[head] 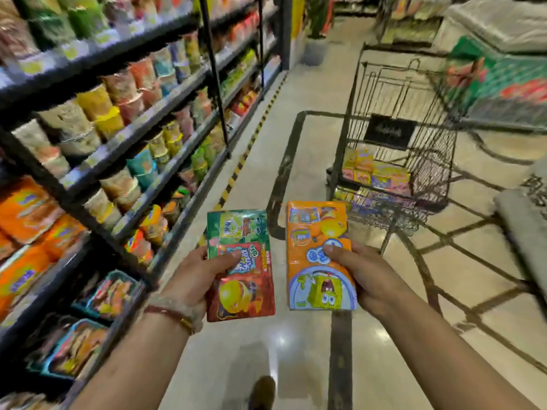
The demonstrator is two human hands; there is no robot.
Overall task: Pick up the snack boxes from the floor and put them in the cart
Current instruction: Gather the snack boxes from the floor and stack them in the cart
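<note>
The person is wearing a red-and-gold bracelet point(174, 316) beside a pale beaded one, arms showing bare, and a brown shoe point(262, 392).

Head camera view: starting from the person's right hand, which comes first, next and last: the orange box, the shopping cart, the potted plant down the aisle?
1. Orange box: gripped in the right hand itself.
2. Shopping cart: ahead, slightly to the right, with boxes already inside.
3. Potted plant: far down the aisle, beyond the cart.

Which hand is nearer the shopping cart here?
Right. The right hand, holding the orange box, is just below the cart; the left hand sits further left.
</note>
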